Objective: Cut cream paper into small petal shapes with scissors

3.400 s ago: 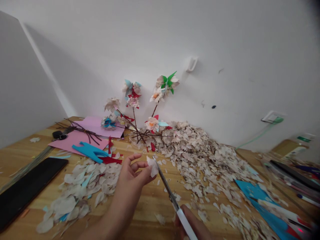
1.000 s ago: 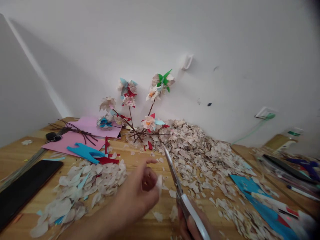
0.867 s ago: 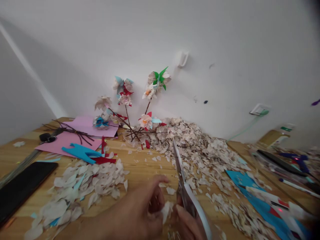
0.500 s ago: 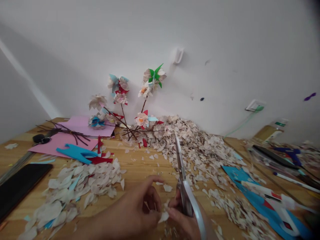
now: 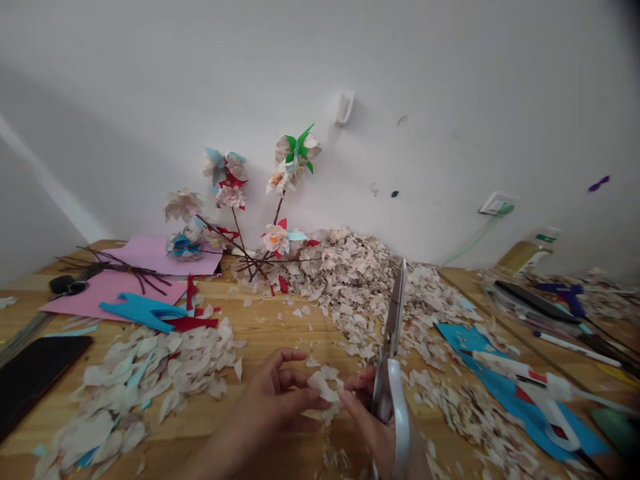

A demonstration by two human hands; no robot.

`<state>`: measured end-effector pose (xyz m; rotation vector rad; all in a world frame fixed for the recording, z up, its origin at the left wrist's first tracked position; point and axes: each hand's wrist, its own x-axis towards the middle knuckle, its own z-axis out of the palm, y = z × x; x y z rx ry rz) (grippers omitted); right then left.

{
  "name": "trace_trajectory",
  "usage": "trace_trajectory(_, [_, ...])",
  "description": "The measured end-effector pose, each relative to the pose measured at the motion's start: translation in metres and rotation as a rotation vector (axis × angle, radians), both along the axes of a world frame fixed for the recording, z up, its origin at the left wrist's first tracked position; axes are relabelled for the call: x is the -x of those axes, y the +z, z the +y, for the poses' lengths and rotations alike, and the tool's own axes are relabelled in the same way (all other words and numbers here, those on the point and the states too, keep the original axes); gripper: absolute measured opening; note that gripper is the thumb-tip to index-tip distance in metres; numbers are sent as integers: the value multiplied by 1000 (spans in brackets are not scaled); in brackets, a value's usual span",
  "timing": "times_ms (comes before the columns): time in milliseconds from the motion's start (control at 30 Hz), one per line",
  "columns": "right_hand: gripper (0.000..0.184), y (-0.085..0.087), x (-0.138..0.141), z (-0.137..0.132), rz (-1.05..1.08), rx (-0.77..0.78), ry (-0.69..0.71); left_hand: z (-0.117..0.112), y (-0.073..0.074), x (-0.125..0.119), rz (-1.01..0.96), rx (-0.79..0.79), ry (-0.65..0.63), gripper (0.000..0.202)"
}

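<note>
My left hand (image 5: pixel 277 403) pinches a small pale paper petal (image 5: pixel 320 383) between thumb and fingers low in the middle of the view. My right hand (image 5: pixel 373 423) touches the same petal with its fingertips while it grips white-handled scissors (image 5: pixel 393 360). The closed blades point up and away from me. A spread of cut pale petals (image 5: pixel 165 363) lies to the left of my hands. A big heap of paper scraps (image 5: pixel 370 280) lies behind the scissors.
Paper flowers on twigs (image 5: pixel 250 200) lean against the white wall. Pink sheets (image 5: pixel 120 283), a blue cut-out (image 5: pixel 140 312) and red scraps lie at left, with a black phone (image 5: pixel 30 373) near the edge. Blue paper (image 5: pixel 505 380), pens and a glue bottle (image 5: pixel 530 250) crowd the right.
The scissors left the petal and swung upright, blades shut. Both hands dropped nearer to me and now meet on the petal. The camera panned right.
</note>
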<state>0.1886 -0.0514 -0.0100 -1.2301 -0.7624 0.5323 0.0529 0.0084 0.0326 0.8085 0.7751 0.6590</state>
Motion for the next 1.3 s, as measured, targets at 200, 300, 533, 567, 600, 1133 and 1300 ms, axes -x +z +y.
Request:
trace_trajectory(200, [28, 9, -1, -4, -87, 37, 4, -3, -2, -4, 40, -21, 64, 58])
trace_trajectory(300, [26, 15, 2, -6, -134, 62, -34, -5, -1, -5, 38, -24, 104, 60])
trace_trajectory(533, [29, 13, 5, -6, -114, 80, -78, -15, -5, -10, 4, -26, 171, 59])
trace_trajectory(567, [29, 12, 5, -6, -109, 62, -72, -16, -6, -11, 2, -29, 191, 58])
trace_trajectory(600, [29, 10, 4, -6, -111, 50, -66, -17, -7, -12, -1, -33, 210, 58])
trace_trajectory(1133, [30, -5, -3, -4, -226, 63, 36, -15, -8, -11, 70, -91, 290, 59])
trace_trajectory(1300, [28, -5, -8, -2, -263, 101, 64, -8, 4, -6, 34, -66, 342, 58])
